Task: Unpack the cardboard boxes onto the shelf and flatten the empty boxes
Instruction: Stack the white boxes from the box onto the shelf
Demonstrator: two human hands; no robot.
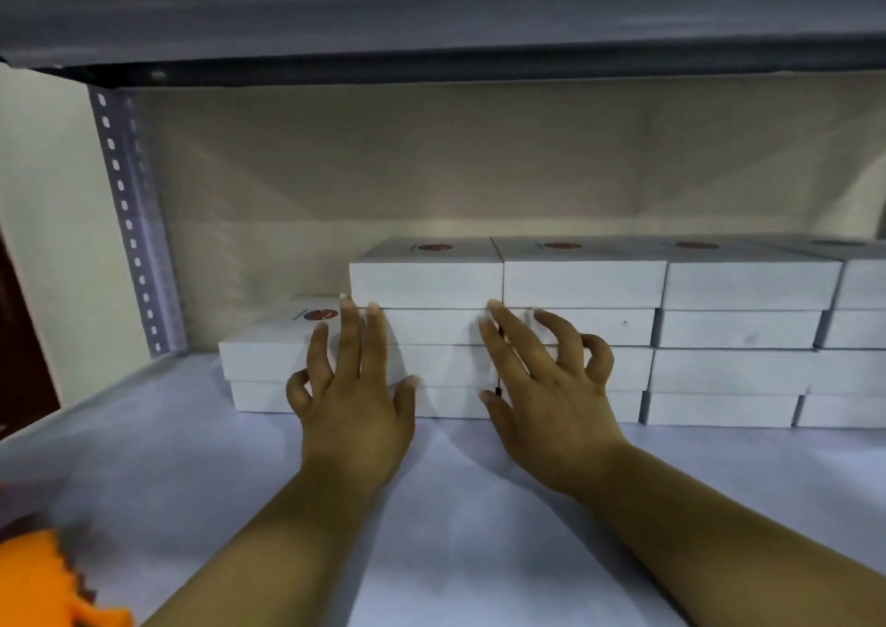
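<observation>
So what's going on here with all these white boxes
A person is stocking a shelf with flat white boxes. The boxes sit in stacks along the back, four high, with a shorter stack at the left end. Both hands reach in with spread fingers, the left hand and right hand against the stack fronts, seemingly squaring them up. Neither hand grips a box.

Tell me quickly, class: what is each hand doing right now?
Left hand: open, fingers spread against the stacked white boxes, holding nothing.
Right hand: open, fingers loosely bent at the same stack, holding nothing.
</observation>
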